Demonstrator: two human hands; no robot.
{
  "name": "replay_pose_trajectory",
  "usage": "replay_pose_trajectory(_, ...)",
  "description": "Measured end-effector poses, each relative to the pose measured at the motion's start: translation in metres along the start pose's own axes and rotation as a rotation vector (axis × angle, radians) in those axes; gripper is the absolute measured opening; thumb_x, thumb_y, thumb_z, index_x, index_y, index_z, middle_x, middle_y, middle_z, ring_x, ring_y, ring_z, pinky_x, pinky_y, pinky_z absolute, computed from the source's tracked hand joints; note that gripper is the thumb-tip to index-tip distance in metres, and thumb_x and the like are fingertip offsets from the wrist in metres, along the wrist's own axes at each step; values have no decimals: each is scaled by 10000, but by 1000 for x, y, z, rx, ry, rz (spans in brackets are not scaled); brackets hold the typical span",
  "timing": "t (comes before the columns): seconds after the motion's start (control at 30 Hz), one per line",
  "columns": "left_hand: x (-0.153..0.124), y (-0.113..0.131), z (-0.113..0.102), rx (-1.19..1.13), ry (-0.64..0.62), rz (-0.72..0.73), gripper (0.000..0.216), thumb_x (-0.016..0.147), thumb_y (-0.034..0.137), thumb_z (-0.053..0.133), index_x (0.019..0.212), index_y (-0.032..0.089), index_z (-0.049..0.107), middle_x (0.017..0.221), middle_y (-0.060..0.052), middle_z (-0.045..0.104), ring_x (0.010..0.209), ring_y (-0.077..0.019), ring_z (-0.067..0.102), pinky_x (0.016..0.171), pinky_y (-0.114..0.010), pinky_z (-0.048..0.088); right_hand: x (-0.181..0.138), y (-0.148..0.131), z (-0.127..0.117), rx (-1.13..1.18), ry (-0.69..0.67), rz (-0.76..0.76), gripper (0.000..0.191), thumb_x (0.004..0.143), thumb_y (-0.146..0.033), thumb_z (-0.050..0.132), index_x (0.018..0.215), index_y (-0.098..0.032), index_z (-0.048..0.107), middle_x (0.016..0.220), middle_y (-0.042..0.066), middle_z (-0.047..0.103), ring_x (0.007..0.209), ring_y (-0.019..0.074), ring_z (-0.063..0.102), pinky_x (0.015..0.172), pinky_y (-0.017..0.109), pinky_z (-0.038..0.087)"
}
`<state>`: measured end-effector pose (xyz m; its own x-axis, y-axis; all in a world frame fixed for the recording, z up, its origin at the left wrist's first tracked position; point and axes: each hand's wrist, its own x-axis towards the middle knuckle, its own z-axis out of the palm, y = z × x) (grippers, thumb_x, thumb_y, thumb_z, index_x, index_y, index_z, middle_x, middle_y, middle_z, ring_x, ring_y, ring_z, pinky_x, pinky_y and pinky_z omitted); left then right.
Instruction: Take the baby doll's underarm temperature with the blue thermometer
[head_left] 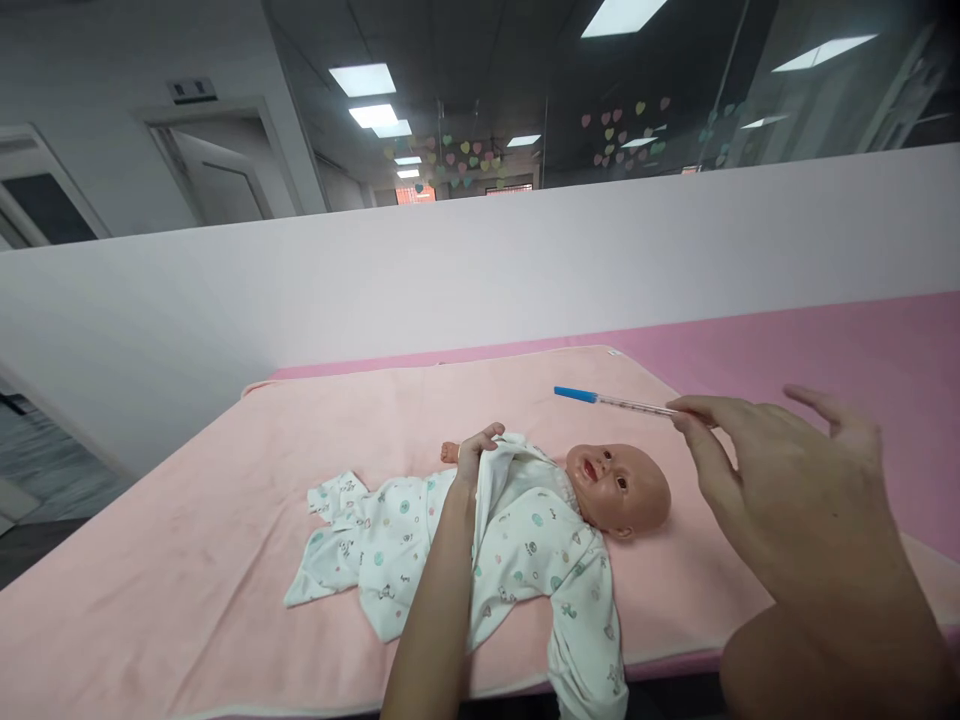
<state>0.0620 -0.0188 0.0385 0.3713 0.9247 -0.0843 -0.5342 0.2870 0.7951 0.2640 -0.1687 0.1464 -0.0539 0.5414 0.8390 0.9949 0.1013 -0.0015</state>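
A baby doll [619, 485] lies on its back on a peach blanket [300, 425], head toward the right. It wears white pyjamas [532, 535] with a small print. My left hand [478, 452] grips the edge of the pyjama top near the far side of the chest and holds the cloth lifted. Beside that hand the doll's small hand [450, 452] shows. Between thumb and index finger, my right hand [780, 480] pinches the end of a glass thermometer [634, 405], its blue tip pointing left. The thermometer hovers above the blanket, beyond the doll's head.
The blanket covers much of a pink padded surface [832, 370]. A low white wall [450, 280] runs along the far side, with a glass pane [540, 120] bearing heart stickers above it. A door [221, 175] stands at the back left.
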Motion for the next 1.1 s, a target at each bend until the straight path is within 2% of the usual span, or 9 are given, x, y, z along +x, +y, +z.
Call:
replay_pose_trajectory(0.2, 4, -1, -6, -1, -95, -33, 292, 415, 192, 485, 697, 174, 414, 563, 12, 492, 469, -106, 447, 482, -209, 305, 1, -11, 6, 238, -63, 55, 240, 896, -284, 306, 869, -244, 541, 743, 15, 661, 723, 205, 588, 873, 446, 294)
replay_pose_trajectory(0.33, 3, -6, -6, 108, -244, -44, 281, 456, 179, 519, 732, 169, 469, 643, -14, 556, 507, -123, 481, 500, -223, 322, 4, -16, 5, 372, -129, -5, 248, 889, -275, 310, 841, -241, 551, 771, 13, 666, 716, 195, 592, 822, 407, 334)
replay_pose_trajectory(0.4, 1, -9, -3, 242, -329, -83, 271, 504, 176, 564, 770, 165, 512, 620, 1, 536, 472, -98, 441, 471, -210, 284, 5, -18, 2, 416, -145, -26, 244, 884, -270, 313, 832, -239, 549, 773, 13, 666, 667, 182, 588, 785, 392, 355)
replay_pose_trajectory(0.5, -2, -12, 0, 463, -407, -135, 266, 583, 226, 642, 830, 158, 567, 499, 56, 403, 390, -46, 276, 415, -206, 158, 6, -21, -4, 453, -139, -17, 222, 882, -289, 333, 853, -239, 548, 790, 17, 662, 669, 180, 591, 769, 378, 369)
replay_pose_trajectory(0.57, -3, -14, 2, 547, -416, -137, 295, 610, 287, 676, 858, 157, 582, 469, 78, 325, 383, -33, 187, 410, -220, 97, 6, -22, -7, 481, -157, -5, 210, 885, -301, 350, 891, -245, 553, 822, 22, 659, 739, 190, 601, 770, 366, 381)
replay_pose_trajectory(0.67, -3, -15, 2, 557, -396, -137, 358, 601, 346, 709, 878, 159, 582, 492, 81, 310, 403, -28, 154, 417, -229, 74, 8, -26, -7, 572, -227, 12, 210, 889, -294, 365, 929, -251, 566, 871, 28, 653, 855, 201, 593, 761, 341, 408)
replay_pose_trajectory(0.87, -4, -18, 2, 543, -354, -96, 410, 585, 358, 729, 909, 154, 582, 530, 75, 336, 431, -32, 199, 434, -219, 120, 12, -30, -1, 748, -348, 39, 219, 884, -293, 377, 930, -249, 586, 912, 30, 646, 933, 206, 560, 767, 337, 439)
replay_pose_trajectory(1.0, -6, -14, 6, 643, -432, -129, 315, 589, 357, 731, 752, 143, 568, 563, 50, 412, 444, -38, 255, 431, -219, 129, 14, -29, 0, 752, -389, 46, 218, 888, -305, 382, 930, -252, 589, 913, 22, 645, 934, 194, 552, 775, 330, 442)
replay_pose_trajectory(1.1, -9, -12, 10, 726, -485, -163, 272, 608, 344, 721, 720, 148, 570, 618, 26, 466, 490, -55, 326, 437, -215, 160, 8, -27, -2, 737, -426, 44, 231, 893, -314, 369, 934, -256, 590, 921, 26, 646, 936, 195, 554, 741, 316, 457)
